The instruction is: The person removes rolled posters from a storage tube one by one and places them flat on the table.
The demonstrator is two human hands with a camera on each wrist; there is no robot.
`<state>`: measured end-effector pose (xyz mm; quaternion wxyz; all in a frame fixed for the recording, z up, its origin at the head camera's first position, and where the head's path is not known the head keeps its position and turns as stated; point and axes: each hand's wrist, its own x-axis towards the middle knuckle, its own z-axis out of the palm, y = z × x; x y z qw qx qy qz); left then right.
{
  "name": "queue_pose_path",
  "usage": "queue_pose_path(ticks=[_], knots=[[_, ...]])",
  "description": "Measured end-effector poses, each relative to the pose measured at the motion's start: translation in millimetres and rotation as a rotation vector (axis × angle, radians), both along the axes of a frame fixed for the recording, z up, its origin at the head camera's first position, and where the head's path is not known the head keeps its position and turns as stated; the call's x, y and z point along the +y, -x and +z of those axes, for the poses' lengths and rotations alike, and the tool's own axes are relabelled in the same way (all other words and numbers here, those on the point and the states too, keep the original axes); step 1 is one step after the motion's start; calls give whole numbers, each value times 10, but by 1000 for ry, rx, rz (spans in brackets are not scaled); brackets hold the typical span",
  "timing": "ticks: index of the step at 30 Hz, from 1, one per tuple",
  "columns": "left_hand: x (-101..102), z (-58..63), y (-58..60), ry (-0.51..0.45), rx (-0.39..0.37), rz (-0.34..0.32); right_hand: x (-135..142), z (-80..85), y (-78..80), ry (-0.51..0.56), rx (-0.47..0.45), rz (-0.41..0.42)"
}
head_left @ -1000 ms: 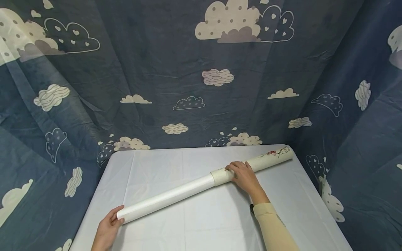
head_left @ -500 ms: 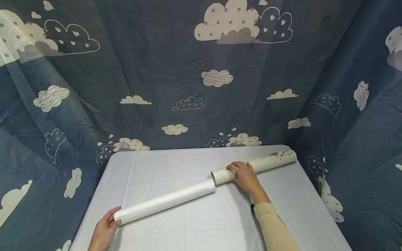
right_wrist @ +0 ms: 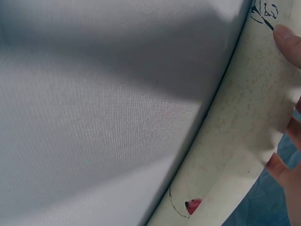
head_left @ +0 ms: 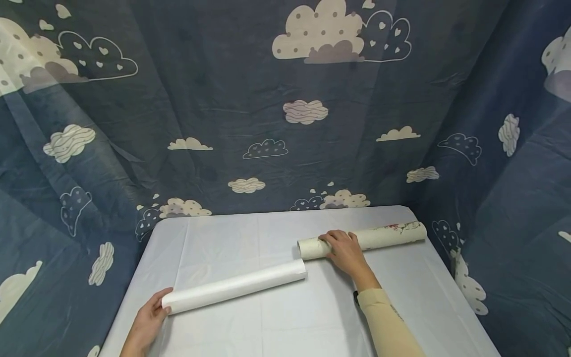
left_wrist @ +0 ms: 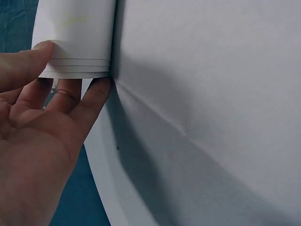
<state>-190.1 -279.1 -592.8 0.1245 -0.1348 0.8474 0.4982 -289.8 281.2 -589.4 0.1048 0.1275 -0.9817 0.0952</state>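
A long white paper roll lies slanted across the left and middle of the table. My left hand holds its near left end; in the left wrist view the thumb lies over the roll and the fingers reach under its layered edge. Up and to the right lies a cream tube with printed red blossoms and dark branches. My right hand grips it near its hollow left end. In the right wrist view the thumb presses on the tube. The roll's right end sits just below the tube's mouth, outside it.
A white cloth covers the table, with a fold line running through it. Dark blue curtains with cloud prints hang behind and along both sides, close to the table's edges.
The white roll's right end has come out of the cream tube's mouth and dropped slightly below it. My left hand has shifted a little left. The tube has turned flatter, its far end moving right and down.
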Motion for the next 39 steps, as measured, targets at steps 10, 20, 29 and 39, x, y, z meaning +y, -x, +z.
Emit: queue_pose_path(ticks=[10, 20, 29, 39], knots=[[4, 16, 156, 20, 10, -46, -87, -23, 9, -20, -18, -28], [135, 22, 331, 23, 66, -73, -198, -42, 22, -14, -48, -74], [234, -5, 475, 14, 89, -89, -321, -32, 27, 9, -89, -141], [271, -28, 552, -13, 76, -97, -366, 6, 21, 42, -112, -177]])
